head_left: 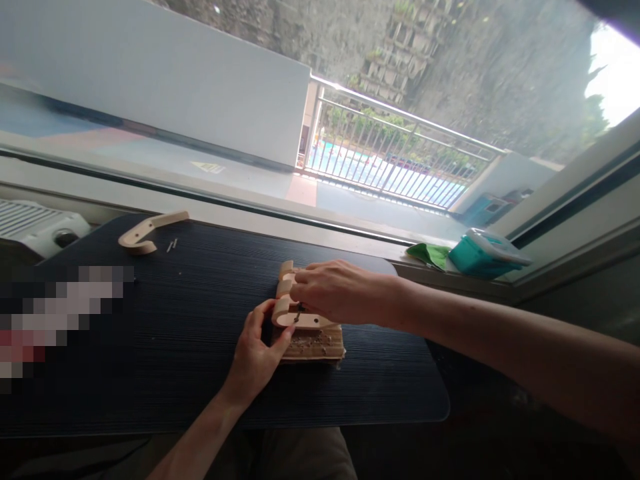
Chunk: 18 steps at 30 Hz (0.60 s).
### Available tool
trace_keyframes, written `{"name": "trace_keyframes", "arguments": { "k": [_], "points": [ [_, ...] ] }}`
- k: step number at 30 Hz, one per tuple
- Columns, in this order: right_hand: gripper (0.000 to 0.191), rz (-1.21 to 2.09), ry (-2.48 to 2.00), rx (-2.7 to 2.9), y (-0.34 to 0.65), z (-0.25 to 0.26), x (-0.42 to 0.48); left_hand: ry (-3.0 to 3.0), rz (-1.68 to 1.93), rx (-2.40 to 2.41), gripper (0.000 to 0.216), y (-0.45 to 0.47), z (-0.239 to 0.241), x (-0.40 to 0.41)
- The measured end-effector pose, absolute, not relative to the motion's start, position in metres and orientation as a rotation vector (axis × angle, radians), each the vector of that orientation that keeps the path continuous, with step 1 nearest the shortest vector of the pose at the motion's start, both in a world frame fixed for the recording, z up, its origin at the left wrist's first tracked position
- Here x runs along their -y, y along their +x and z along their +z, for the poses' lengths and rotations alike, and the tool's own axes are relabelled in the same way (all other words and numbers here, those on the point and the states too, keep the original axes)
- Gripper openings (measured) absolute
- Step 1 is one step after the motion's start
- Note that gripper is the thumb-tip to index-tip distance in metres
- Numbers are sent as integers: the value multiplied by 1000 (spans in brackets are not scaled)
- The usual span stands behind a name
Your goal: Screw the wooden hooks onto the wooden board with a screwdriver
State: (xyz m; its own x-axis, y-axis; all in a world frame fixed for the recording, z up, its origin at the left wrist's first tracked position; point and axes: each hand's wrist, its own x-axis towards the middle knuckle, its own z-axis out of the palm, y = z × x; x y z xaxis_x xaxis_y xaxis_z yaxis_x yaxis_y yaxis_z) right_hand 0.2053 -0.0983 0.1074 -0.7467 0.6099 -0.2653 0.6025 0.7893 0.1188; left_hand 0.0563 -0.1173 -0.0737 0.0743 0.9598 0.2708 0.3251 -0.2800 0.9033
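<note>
A row of light wooden hooks (286, 298) lies on a wooden board (314, 348) strewn with small bits, near the middle of a dark ribbed table top (165, 347). My left hand (257, 357) pinches the nearest wooden hook between thumb and forefinger at its curved end. My right hand (333, 292) reaches in from the right and rests over the hooks, fingers curled down; a small dark item shows under its fingertips, too small to name.
Another wooden hook (147, 232) and two thin nails (172, 245) lie at the table's far left. A white radiator (35, 227) stands left. A teal box (483, 253) and green cloth (429, 254) sit on the window sill. A blurred patch covers the left.
</note>
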Motion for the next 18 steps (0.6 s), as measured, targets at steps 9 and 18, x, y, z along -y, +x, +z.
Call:
{"name": "trace_keyframes", "arguments": {
  "k": [9, 18],
  "points": [
    [13, -83, 1146, -2573, 204, 105, 98, 1716, 1188, -1320, 44, 57, -74, 116],
    [22, -119, 1360, -2380, 183, 117, 101, 1730, 1230, -1307, 44, 57, -74, 118]
  ]
}}
